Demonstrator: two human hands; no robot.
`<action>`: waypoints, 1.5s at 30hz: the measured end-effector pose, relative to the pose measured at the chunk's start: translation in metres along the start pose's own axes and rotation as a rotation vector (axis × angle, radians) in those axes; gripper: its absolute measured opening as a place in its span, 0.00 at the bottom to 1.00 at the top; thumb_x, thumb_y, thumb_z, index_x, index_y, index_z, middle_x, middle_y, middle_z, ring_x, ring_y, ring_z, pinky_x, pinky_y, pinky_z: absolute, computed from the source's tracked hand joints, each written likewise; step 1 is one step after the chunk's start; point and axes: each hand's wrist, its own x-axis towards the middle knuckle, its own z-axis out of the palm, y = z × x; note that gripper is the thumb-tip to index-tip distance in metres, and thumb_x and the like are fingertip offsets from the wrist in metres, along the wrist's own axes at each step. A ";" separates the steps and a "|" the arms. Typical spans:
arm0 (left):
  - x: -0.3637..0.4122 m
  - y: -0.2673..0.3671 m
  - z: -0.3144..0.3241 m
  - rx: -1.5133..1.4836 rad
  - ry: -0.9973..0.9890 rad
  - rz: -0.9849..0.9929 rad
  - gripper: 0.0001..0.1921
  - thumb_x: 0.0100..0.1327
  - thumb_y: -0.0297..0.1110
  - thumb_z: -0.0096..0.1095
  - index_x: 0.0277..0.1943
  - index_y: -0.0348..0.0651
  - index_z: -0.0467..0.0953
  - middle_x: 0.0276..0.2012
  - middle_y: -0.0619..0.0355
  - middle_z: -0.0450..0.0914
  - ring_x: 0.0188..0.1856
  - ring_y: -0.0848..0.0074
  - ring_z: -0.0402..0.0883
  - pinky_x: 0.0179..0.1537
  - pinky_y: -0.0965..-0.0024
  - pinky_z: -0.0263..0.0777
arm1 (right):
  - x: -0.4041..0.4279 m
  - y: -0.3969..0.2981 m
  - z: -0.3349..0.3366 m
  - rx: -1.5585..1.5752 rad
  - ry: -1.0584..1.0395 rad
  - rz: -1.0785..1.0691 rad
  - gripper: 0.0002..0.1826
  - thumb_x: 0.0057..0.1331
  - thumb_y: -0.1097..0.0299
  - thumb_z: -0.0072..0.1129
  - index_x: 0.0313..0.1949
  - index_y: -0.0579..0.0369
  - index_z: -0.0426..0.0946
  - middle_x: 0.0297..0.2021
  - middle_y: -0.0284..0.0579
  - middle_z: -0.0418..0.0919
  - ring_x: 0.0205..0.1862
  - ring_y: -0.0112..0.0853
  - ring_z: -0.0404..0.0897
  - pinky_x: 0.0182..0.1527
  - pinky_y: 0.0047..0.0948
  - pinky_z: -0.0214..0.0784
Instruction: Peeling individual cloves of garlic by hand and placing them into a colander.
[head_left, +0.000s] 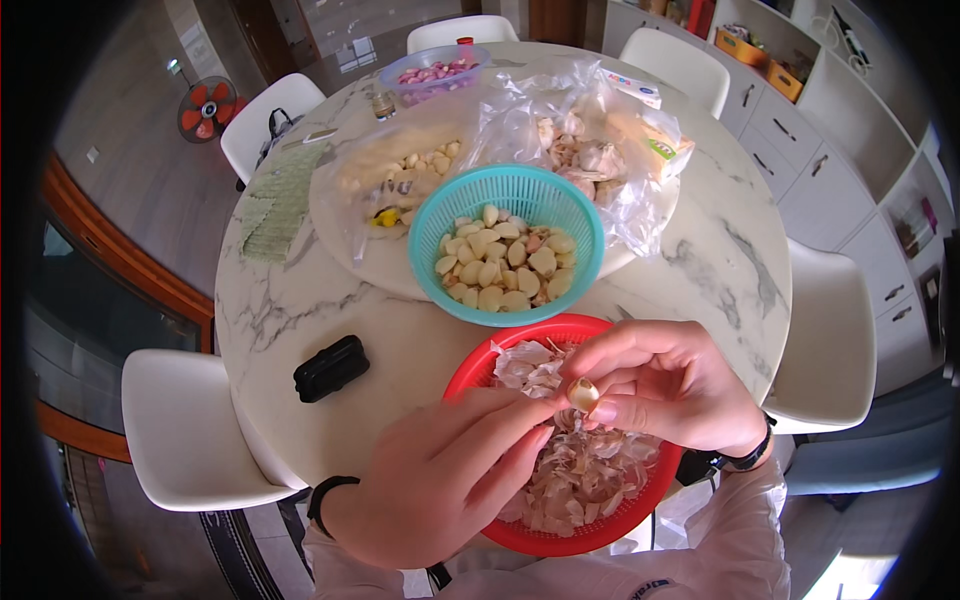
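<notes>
My right hand (667, 382) pinches a garlic clove (583, 394) between thumb and fingers, above a red plastic basket (652, 517) full of papery garlic skins (577, 480). My left hand (450, 472) reaches in from the left with its fingertips at the clove; whether they grip it or a bit of skin cannot be told. Just beyond the red basket stands a turquoise plastic basket (424, 247) of mostly peeled garlic cloves (491, 262). Behind it, a clear plastic bag holds whole garlic bulbs (600, 157), and another bag to the left holds peeled cloves (427, 161).
A black case-like object (331, 368) lies on the round marble-patterned table (300, 300). Farther back are a green cloth (277, 202), a small glass jar (382, 106), a bowl of shallots (435, 71) and a tissue pack (667, 154). White chairs (187, 427) surround the table.
</notes>
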 end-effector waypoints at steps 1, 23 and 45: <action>0.001 0.001 -0.001 -0.019 0.065 0.022 0.11 0.48 0.18 0.63 0.37 0.36 0.77 0.31 0.55 0.79 0.28 0.74 0.79 0.29 0.78 0.72 | 0.000 -0.001 0.002 0.001 -0.004 -0.001 0.17 0.60 0.84 0.49 0.50 0.64 0.66 0.43 0.43 0.74 0.48 0.27 0.73 0.50 0.24 0.68; 0.005 -0.004 0.000 0.066 0.078 0.101 0.09 0.46 0.19 0.64 0.33 0.38 0.79 0.26 0.58 0.79 0.24 0.74 0.75 0.25 0.76 0.67 | 0.000 0.005 0.008 -0.241 -0.044 -0.111 0.10 0.60 0.82 0.51 0.42 0.62 0.67 0.41 0.40 0.71 0.46 0.26 0.74 0.50 0.26 0.69; 0.006 -0.010 0.008 0.117 0.118 0.149 0.10 0.42 0.18 0.63 0.31 0.37 0.76 0.25 0.57 0.78 0.23 0.72 0.76 0.25 0.75 0.68 | 0.001 0.024 0.013 -0.325 0.050 -0.164 0.17 0.56 0.83 0.54 0.46 0.65 0.69 0.41 0.43 0.75 0.40 0.25 0.77 0.44 0.21 0.73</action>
